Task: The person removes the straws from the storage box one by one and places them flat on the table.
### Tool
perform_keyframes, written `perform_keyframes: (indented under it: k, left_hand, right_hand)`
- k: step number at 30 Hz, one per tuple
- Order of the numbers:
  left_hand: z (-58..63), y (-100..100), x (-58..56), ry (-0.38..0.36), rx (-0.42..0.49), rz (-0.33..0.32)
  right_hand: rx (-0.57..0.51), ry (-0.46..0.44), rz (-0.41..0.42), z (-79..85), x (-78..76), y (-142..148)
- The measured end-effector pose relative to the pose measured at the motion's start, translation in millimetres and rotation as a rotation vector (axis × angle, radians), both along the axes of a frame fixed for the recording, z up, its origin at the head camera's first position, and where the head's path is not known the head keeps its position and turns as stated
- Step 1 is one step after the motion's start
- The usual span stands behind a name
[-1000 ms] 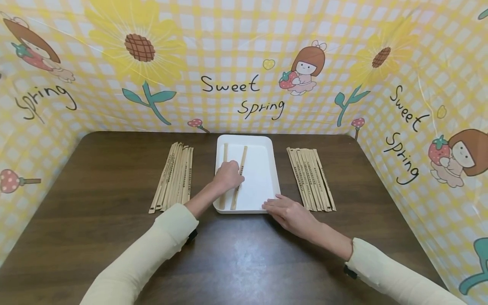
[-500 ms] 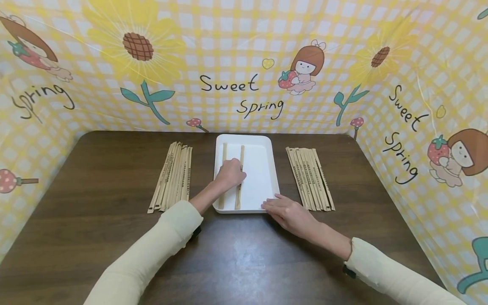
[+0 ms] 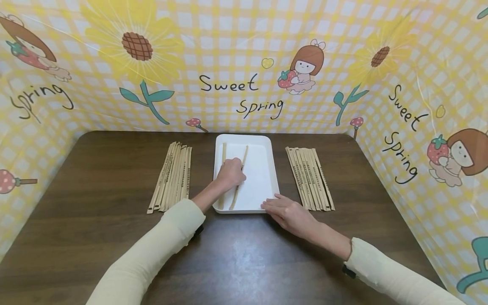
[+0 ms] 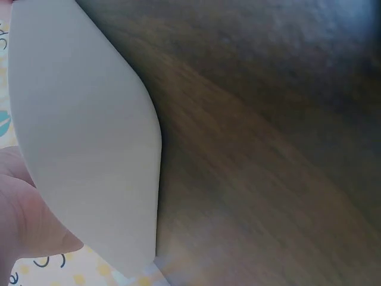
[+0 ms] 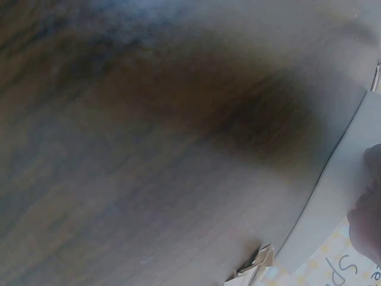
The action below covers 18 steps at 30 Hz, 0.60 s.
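Observation:
Inside the white tray (image 3: 263, 178) my left hand (image 3: 230, 174) pinches a paper-wrapped straw (image 3: 234, 199) at its middle. The straw slants, far end leaning right, and its middle is hidden by the hand. To its left lies another wrapped straw (image 3: 224, 151), partly covered by the same hand. My right hand (image 3: 291, 215) has its fingers extended, fingertips at the tray's near right corner. In the left wrist view, the hand (image 4: 30, 217) shows behind the tray's side (image 4: 95, 131). The right wrist view catches part of the hand (image 5: 366, 223) beside the tray wall (image 5: 327, 202).
A row of several wrapped straws (image 3: 173, 178) lies on the dark wooden table (image 3: 95, 203) left of the tray. Another row of straws (image 3: 310, 180) lies to the right, just beyond my right hand. A yellow checked cloth (image 3: 228, 42) walls the table's back and sides.
The straw in my left hand swung nearly straight, then slanted again, and now shows a narrower edge. My left hand shifted slightly right and away from me. The right hand stayed put.

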<state>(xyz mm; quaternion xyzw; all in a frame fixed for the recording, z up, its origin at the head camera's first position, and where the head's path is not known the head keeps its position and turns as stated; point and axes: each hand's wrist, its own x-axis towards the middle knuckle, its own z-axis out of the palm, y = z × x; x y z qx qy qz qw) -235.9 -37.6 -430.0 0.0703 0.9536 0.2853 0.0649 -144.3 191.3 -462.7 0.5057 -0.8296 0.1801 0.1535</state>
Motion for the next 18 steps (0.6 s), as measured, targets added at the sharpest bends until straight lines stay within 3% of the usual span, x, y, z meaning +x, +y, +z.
perform_keyframes:
  k: [11,18]
  left_hand:
    - [7.9,-12,1.4,-0.053,0.115,-0.016]
    - [21.4,-29,0.3,-0.069,0.156,0.043]
  right_hand:
    - [-0.013,-0.008,0.008,-0.6,-1.3,0]
    - [-0.005,-0.010,0.005,-0.7,-0.5,0]
